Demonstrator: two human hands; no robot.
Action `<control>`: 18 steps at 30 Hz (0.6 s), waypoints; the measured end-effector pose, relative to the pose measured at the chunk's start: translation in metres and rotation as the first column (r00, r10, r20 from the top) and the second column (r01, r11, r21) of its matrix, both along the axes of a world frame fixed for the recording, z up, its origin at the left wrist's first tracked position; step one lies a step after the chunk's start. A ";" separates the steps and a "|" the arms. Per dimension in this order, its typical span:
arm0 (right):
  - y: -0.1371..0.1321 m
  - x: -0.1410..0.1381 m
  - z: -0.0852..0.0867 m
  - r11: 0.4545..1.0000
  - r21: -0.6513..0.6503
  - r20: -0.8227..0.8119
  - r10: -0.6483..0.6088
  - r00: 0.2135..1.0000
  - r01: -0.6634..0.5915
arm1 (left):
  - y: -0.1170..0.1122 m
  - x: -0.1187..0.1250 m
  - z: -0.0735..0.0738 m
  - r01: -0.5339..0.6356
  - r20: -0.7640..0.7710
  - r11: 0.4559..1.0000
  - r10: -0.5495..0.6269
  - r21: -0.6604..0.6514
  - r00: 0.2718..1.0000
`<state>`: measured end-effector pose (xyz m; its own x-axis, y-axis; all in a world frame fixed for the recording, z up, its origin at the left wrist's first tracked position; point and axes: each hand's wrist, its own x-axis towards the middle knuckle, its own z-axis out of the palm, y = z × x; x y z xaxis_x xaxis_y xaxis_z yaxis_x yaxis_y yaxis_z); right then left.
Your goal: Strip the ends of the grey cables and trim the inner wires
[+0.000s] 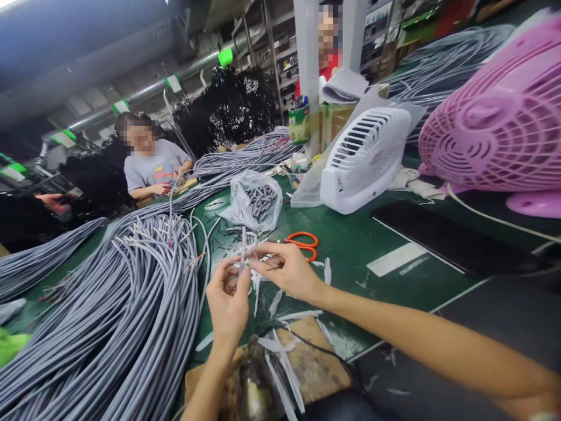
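Near the middle of the head view, my left hand [228,301] is closed around a short upright stretch of grey cable [243,238]. From the right, my right hand [287,270] pinches at the same cable with thumb and forefinger; the fine detail at the fingertips is blurred. Just behind my right hand lie orange-handled scissors [307,241], their blades partly hidden. Beyond both hands sits a clear plastic bag [256,200] of short dark tube pieces. White strips [276,303] and dark scraps are scattered beneath my hands.
A large bundle of grey cables [144,304] covers the left side of the green table [350,316]. To the right are a white fan [366,158], a pink fan [491,117] and a black phone-like slab [438,237]. A brown board [313,354] lies in front. Two people work beyond.
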<state>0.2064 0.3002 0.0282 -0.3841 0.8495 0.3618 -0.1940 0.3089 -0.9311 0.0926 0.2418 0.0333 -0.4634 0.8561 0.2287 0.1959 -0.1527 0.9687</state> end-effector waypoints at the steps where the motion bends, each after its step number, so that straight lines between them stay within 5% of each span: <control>1: 0.000 0.000 0.000 1.000 0.004 -0.013 -0.005 1.000 0.005 | 0.000 0.001 0.000 0.006 0.017 1.000 -0.006 -0.003 1.000; 11: -0.002 -0.001 0.000 1.000 0.028 0.002 0.011 1.000 -0.011 | 0.009 0.000 -0.004 -0.083 0.209 0.995 0.071 0.052 0.975; 18: -0.006 -0.003 0.000 1.000 -0.011 0.023 -0.019 1.000 0.019 | 0.007 0.007 -0.003 -0.118 0.023 0.992 0.117 0.042 0.993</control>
<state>0.2035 0.2943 0.0282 -0.3763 0.8605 0.3433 -0.1667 0.3017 -0.9387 0.0992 0.2485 0.0304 -0.5653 0.7850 0.2532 0.1947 -0.1713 0.9658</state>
